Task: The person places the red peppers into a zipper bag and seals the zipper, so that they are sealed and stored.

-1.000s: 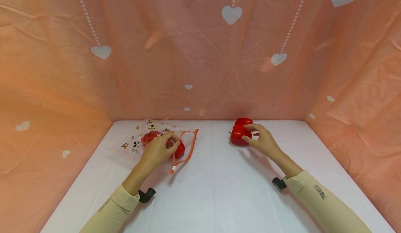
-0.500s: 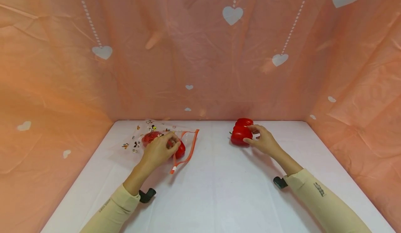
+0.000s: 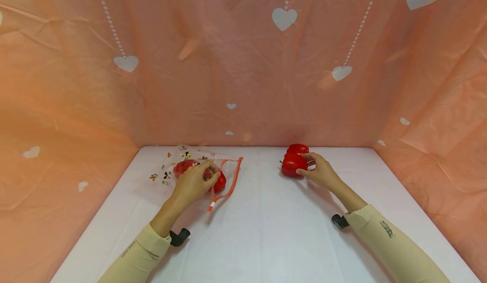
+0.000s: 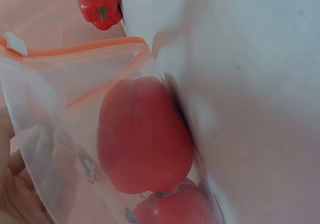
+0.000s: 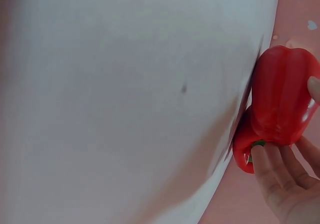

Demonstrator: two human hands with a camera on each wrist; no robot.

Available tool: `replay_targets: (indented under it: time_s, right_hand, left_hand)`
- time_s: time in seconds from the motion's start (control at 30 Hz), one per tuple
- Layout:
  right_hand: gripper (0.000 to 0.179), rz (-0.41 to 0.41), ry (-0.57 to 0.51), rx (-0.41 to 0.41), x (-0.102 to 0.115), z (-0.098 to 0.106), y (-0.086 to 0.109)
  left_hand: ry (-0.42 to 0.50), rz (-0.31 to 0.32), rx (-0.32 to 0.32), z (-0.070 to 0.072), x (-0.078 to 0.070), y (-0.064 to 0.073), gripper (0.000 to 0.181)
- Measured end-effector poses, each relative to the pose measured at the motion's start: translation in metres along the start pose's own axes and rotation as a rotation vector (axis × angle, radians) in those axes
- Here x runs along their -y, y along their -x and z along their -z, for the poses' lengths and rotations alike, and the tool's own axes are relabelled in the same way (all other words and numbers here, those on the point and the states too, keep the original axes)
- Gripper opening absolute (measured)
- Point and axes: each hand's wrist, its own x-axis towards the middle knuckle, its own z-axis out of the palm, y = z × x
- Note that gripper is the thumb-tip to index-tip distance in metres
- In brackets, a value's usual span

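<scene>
- I count four red peppers here: two lie in a clear bag (image 3: 186, 155) and two sit on the white table (image 3: 262, 240).
- The bag is just one, with little cartoon pictures on it, and it lies on the left side of the table. Its mouth has an orange edge (image 3: 235, 175) and one small white slider (image 3: 212, 205).
- In the bag, one pepper (image 3: 220, 182) is near the mouth and the other pepper (image 3: 184, 166) is deeper in, right behind it.
- One left hand (image 3: 195, 179) is over the bag, near the mouth. Its fingers are bent, with the thumb close to them, pinching the clear plastic.
- Near the back of the table, on the right side, are the other two: a front pepper (image 3: 293, 165) with a green stem, and a back pepper (image 3: 298, 148) touching it.
- One right hand (image 3: 319, 172) holds the front pepper. The thumb is on one side and the fingers are bent round the far side, a bit spread.
- Two cream sleeves (image 3: 380, 232) cover two arms, and two black wrist pieces (image 3: 179, 237) poke out by the cuffs.
- Behind it all hangs one orange cloth (image 3: 251, 84) with white hearts; three hearts are on dotted strings.
</scene>
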Motion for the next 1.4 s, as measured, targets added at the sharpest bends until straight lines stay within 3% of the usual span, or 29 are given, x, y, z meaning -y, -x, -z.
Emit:
replay_targets:
  time_s: [0.73, 1.07, 1.4]
  right_hand:
    - [0.066, -0.108, 0.015, 0.059, 0.001, -0.002, 0.005]
    - [0.066, -0.048, 0.008, 0.066, 0.006, -0.006, 0.009]
    - [0.065, -0.042, 0.000, 0.068, 0.017, -0.012, 0.012]
  left_hand:
    - [-0.003, 0.003, -0.002, 0.001, -0.001, 0.000, 0.009]
    - [0.001, 0.011, 0.002, 0.000, -0.001, 0.001, 0.009]
    - [0.010, 0.008, 0.003, -0.001, -0.001, 0.001, 0.009]
